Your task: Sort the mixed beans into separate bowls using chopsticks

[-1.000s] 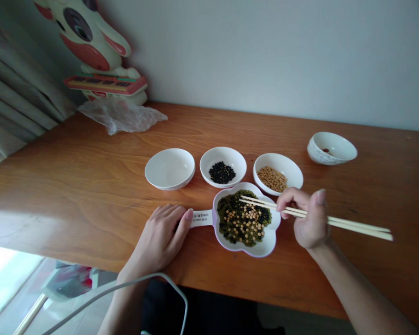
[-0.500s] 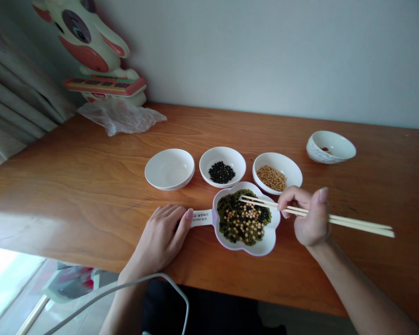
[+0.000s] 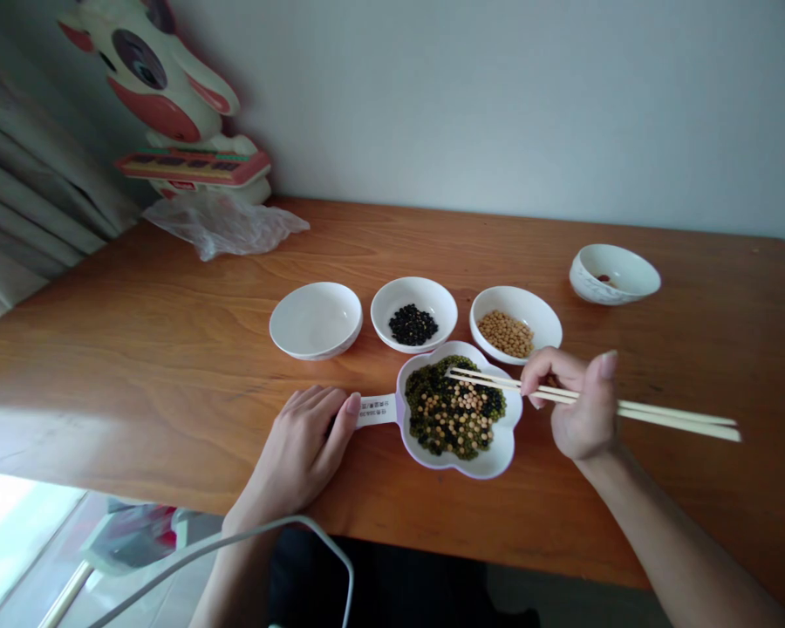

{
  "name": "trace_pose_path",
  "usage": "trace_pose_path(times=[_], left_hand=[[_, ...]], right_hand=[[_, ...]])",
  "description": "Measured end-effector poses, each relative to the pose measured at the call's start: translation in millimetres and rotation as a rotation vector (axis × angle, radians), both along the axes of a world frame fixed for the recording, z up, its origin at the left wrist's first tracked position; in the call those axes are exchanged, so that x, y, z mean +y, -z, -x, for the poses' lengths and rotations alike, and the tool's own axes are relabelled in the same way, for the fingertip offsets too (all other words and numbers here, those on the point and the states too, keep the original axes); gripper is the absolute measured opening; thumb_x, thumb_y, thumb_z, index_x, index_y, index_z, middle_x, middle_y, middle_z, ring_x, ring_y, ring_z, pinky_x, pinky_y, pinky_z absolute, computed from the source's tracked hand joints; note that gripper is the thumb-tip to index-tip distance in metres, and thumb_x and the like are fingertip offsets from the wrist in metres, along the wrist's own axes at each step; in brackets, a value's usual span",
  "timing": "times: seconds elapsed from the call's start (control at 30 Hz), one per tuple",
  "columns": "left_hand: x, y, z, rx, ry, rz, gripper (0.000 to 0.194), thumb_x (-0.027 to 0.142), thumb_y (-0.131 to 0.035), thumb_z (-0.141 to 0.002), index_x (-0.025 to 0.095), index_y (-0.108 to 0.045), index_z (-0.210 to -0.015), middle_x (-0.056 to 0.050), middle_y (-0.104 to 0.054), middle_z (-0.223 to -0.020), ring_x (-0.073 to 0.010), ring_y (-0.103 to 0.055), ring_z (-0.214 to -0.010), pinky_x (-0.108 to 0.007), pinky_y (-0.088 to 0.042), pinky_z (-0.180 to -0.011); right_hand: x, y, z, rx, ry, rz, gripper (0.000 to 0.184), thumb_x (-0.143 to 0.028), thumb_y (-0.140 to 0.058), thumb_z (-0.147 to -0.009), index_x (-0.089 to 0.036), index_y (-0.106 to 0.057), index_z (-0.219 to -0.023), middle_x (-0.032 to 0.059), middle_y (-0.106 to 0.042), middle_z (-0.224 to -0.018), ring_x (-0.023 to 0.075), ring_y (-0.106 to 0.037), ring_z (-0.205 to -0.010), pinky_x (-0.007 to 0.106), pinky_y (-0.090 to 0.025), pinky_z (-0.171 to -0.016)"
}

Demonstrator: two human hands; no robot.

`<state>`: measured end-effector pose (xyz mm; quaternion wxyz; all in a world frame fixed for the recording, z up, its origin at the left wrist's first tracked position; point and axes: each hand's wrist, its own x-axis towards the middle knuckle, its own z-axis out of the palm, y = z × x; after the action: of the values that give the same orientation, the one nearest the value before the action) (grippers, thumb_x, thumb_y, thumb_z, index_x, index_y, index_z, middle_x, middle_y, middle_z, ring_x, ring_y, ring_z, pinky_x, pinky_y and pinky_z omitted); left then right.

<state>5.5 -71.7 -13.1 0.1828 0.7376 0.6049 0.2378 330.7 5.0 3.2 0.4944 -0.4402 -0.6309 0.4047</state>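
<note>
A flower-shaped white dish (image 3: 494,460) near the table's front edge holds mixed green, black and yellow beans. My right hand (image 3: 579,406) is closed on a pair of wooden chopsticks (image 3: 667,417), whose tips hover over the far side of the bean pile. My left hand (image 3: 301,449) lies flat on the table with fingers stretched out, its fingertips touching the dish's labelled handle (image 3: 376,408). Behind the dish stand three white bowls: an empty one (image 3: 316,318), one with black beans (image 3: 413,312) and one with yellow beans (image 3: 515,324).
A further white bowl (image 3: 613,274) stands at the back right of the wooden table (image 3: 137,349). A crumpled clear plastic bag (image 3: 226,222) and a cartoon-cow toy (image 3: 176,105) sit at the back left by a curtain. A white cable (image 3: 249,536) curves below the table edge.
The chopstick tips and my right hand have hardly shifted over the dish. The view has drifted slightly; my left hand stays put.
</note>
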Motion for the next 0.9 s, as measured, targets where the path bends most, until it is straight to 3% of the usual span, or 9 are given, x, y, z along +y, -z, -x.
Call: trace_pose_path(times=[0.9], left_hand=[[-0.1, 1.1, 0.1, -0.019, -0.009, 0.028, 0.039, 0.036, -0.038, -0.114, 0.023, -0.046, -0.079, -0.002, -0.058, -0.079, -0.0200, -0.052, -0.075, -0.037, -0.037, -0.077]], right_hand=[[0.7, 4.1, -3.5, -0.083, 0.037, -0.080, 0.082, -0.071, -0.017, -0.107, -0.023, -0.067, -0.064, 0.0022, -0.054, -0.052, 0.0152, -0.052, -0.051, 0.034, -0.035, -0.053]])
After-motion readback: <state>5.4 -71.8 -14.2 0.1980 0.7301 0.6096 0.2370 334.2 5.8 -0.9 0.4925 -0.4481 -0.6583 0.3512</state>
